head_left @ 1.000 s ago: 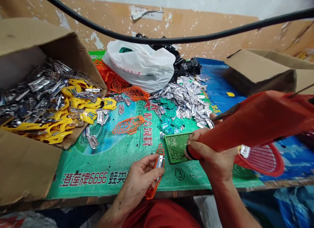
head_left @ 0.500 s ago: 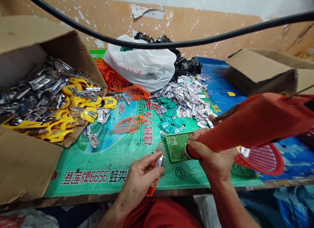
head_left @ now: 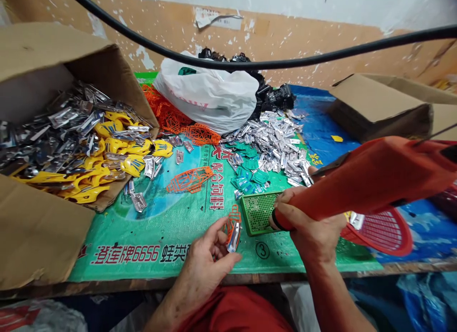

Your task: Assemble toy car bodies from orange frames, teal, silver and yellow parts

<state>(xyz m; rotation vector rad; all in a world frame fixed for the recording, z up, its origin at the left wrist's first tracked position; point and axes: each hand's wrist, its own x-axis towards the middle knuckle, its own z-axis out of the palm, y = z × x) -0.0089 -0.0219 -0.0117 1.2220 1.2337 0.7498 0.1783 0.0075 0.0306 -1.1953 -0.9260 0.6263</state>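
Note:
Near the table's front edge my left hand (head_left: 209, 256) holds an orange lattice frame (head_left: 233, 215) by its fingers, with a shiny metal piece (head_left: 233, 237) lying on it. The thumb is spread a little away from the frame. My right hand (head_left: 314, 229) is wrapped round a red power tool (head_left: 357, 180). The tool's front end points down into a small green mesh tray (head_left: 259, 213), and its tip is hidden by the hand. Another orange frame (head_left: 191, 180) lies flat on the green sheet.
A cardboard box (head_left: 114, 75) of metal and yellow parts stands left. Behind are a white bag (head_left: 214, 99), black parts (head_left: 280, 96) and piled metal pieces (head_left: 278, 137). A red basket (head_left: 389, 232) sits right. A black cable (head_left: 250, 65) hangs across.
My left thumb has lifted away from the orange frame, and the frame and metal piece have turned in the fingers. My right hand and the tool have hardly moved.

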